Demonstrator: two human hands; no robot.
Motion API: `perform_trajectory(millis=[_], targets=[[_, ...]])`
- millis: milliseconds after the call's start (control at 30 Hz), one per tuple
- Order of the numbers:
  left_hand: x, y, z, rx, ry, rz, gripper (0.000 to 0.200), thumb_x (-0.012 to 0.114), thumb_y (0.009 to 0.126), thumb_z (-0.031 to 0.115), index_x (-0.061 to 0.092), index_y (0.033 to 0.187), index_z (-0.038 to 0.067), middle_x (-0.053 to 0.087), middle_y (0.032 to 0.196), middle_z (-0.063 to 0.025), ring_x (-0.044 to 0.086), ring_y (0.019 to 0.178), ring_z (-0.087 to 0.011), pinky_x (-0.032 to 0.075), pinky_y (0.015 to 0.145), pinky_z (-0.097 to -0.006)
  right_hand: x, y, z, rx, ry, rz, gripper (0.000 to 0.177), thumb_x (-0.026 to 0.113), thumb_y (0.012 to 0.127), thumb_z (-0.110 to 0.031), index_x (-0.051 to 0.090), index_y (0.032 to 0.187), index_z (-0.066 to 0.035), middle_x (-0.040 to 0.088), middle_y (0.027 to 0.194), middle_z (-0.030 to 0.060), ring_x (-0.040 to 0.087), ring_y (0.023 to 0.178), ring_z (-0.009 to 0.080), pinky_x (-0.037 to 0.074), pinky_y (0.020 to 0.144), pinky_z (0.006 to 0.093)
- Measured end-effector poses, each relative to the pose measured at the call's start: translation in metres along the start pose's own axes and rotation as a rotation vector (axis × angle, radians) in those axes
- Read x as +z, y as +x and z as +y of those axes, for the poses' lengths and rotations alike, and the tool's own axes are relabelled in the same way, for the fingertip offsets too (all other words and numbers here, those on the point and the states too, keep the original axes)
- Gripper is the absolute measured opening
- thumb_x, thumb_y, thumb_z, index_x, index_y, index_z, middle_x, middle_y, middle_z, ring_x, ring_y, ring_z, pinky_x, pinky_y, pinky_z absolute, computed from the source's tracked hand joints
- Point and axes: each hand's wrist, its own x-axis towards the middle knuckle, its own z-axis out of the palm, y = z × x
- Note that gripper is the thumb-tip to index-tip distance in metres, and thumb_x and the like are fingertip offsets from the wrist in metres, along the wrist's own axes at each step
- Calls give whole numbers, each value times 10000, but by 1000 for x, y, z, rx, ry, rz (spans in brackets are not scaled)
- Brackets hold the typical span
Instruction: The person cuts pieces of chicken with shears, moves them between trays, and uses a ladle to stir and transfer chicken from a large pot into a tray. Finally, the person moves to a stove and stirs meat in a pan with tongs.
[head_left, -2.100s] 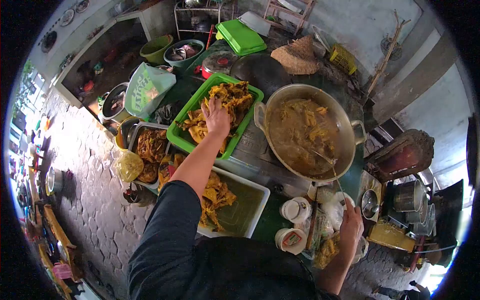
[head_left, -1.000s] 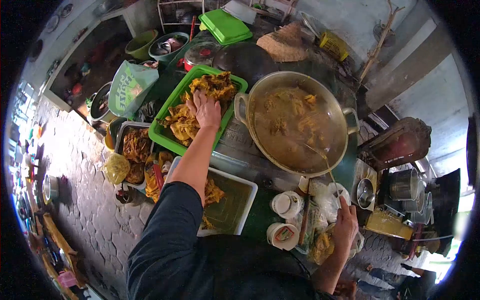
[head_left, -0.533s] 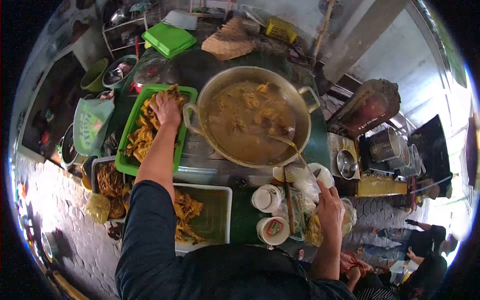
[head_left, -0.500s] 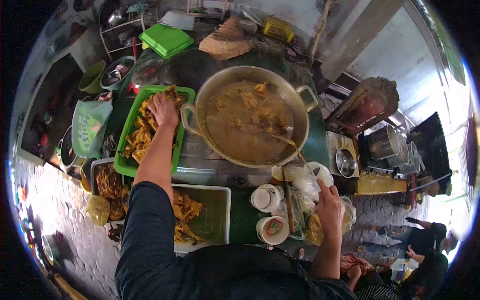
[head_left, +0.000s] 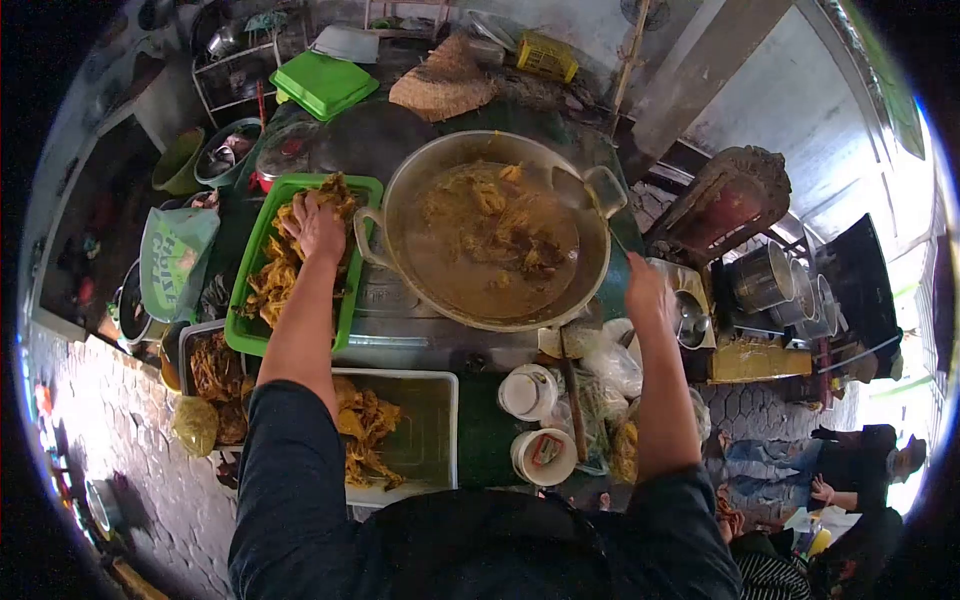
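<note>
My left hand (head_left: 315, 225) presses flat on fried pieces (head_left: 265, 285) heaped in the green tray (head_left: 235, 335); my right hand (head_left: 645, 290) grips a ladle (head_left: 572, 185) above the pan (head_left: 480, 322), not yet emptied

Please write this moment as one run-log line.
left hand: on fried pieces in green tray | right hand: holds ladle over wok

Left hand (head_left: 316, 226) on fried food (head_left: 268, 282), right hand (head_left: 645, 290) apparently gripping ladle (head_left: 572, 186) over wok (head_left: 404, 214)
</note>
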Motion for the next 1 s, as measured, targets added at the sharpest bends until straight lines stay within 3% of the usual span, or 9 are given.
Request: perform_trajectory(millis=[133, 200, 333, 533, 600, 667, 833, 900, 1000], targets=[[-27, -52, -25, 75, -208, 178, 328, 605, 827, 213, 589, 1144, 134, 301, 1396, -80, 200, 1326, -315, 122, 1057, -581, 17, 63, -17, -40, -49, -42, 430, 444, 861, -37, 469, 1282, -122, 576, 1137, 138, 578, 1006, 337, 496, 790, 438], [-51, -93, -45, 120, -312, 308, 326, 580, 858, 224, 576, 1170, 133, 320, 1380, -89, 217, 1311, -326, 137, 1045, -582, 19, 88, -28, 52, -58, -231, 458, 445, 864, -30, 452, 1313, -121, 563, 1184, 127, 576, 1028, 318, 502, 823, 431], [-64, -189, -118, 67, -369, 357, 334, 583, 857, 208, 565, 1172, 99, 346, 1362, -104, 271, 1268, -337, 173, 1045, -534, 66, 139, -28, -61, 0, -288, 458, 421, 879, -22, 441, 1327, -114, 521, 1259, 126, 555, 1074, 304, 489, 884, 424], [-66, -328, -215, -143, -97, 349, 312, 569, 849, 166, 558, 1151, 86, 386, 1327, -132, 272, 1262, -339, 183, 1039, -513, 76, 161, -62, -223, 164, -482, 436, 422, 897, -41, 442, 1327, -113, 449, 1338, 130, 484, 1166, 311, 446, 957, 423], [-60, -357, -228, -245, -67, 299, 308, 561, 856, 171, 555, 1155, 96, 383, 1332, -126, 269, 1268, -336, 176, 1042, -511, 90, 164, -67, -501, 87, -239, 356, 490, 880, -96, 537, 1232, -83, 607, 1079, 196, 601, 913, 325, 475, 796, 425], [-52, -379, -233, -388, -61, 222, 296, 549, 865, 184, 558, 1150, 105, 378, 1339, -119, 263, 1277, -334, 165, 1045, -514, 85, 152, -79, -517, 74, -284, 367, 485, 873, -61, 531, 1237, -77, 598, 1101, 190, 596, 927, 327, 475, 809, 423], [-17, -407, -241, -463, -104, 98, 328, 552, 869, 216, 520, 1183, 128, 407, 1301, -109, 328, 1245, -311, 216, 1011, -516, 53, 103, -87, -678, -166, -277, 451, 402, 886, 38, 418, 1323, -71, 519, 1245, 144, 563, 1037, 307, 515, 839, 407], [-4, -412, -243, -457, -123, 84, 325, 554, 868, 213, 521, 1178, 125, 409, 1296, -111, 331, 1239, -314, 222, 1006, -515, 38, 82, -78, -720, -282, -53, 497, 452, 852, 61, 384, 1332, -51, 525, 1224, 141, 585, 992, 295, 537, 786, 385], [-1, -407, -238, -442, -199, 84, 327, 565, 857, 189, 520, 1172, 112, 411, 1290, -116, 334, 1231, -318, 218, 1001, -511, -14, 34, -81, -613, -343, -105, 529, 471, 845, 52, 344, 1349, -46, 527, 1204, 142, 596, 959, 279, 545, 747, 375]])
